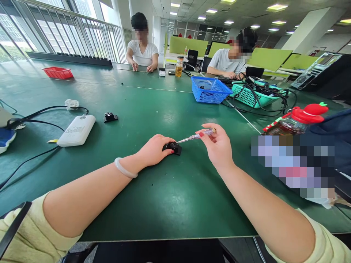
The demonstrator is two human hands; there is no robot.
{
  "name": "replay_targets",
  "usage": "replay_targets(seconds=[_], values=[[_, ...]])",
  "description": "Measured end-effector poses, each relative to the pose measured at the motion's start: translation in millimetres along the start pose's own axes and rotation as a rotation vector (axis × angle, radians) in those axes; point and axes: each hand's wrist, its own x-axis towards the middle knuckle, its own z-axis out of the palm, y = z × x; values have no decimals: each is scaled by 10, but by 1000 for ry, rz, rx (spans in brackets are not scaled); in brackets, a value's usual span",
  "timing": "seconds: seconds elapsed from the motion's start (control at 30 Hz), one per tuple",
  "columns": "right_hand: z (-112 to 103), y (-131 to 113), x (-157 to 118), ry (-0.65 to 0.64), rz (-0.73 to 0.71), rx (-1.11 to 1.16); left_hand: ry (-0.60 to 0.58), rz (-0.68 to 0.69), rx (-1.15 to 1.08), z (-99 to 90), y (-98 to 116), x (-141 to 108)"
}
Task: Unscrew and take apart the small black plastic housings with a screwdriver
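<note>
Likely screw work: screwdriver (196,137) at small black part (176,147).
Your left hand (155,150) pins the part on the green table (175,204); right hand (221,147) grips the screwdriver. Turning probably needs tip seated.

No word, brand or number can be read anywhere. The white power bank (76,130) on the green counter (170,204) bears faint grey print across its upper face and a small round mark near its far end, both too faint to make out. A pale mark stands on the backrest of a black chair (192,60) in the background, too small to tell whether it is letters or a logo. Square blurring covers the bundle (293,164) at the right, so any print on that part is hidden
</note>
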Motion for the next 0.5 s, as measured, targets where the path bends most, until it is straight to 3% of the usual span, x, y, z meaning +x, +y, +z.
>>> replay_targets(seconds=[0.3,0.5], values=[[0,31,-40,-158,-57,118,6,10,2,7,-14,-5],[13,-5,-33,-107,-37,73,1,7,7,-1,-3,-3]])
